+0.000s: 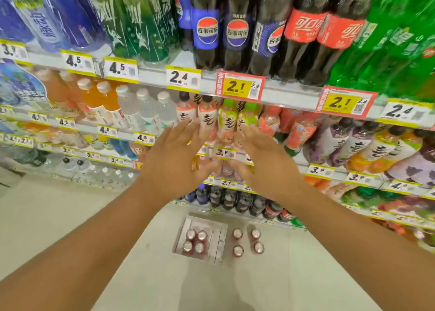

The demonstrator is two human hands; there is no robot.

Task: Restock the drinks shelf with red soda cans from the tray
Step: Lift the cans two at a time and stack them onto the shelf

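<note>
A shallow cardboard tray [217,252] lies on the floor below the shelves, with several red soda cans [195,241] standing in its left half. Several more red cans [247,241] stand on the floor just right of the tray. My left hand [174,160] and my right hand [266,162] are both stretched out in front of the drinks shelf [289,96] at mid height, fingers straight and spread, holding nothing. Their fingertips are near the row of small pink and green bottles [226,120]. Whether they touch the bottles I cannot tell.
Large cola bottles [237,28] and green soda bottles [400,40] fill the top shelf. Water and juice bottles [131,108] stand to the left. Dark cola bottles [242,201] line the bottom shelf right behind the tray. Pale floor [70,216] spreads left and front.
</note>
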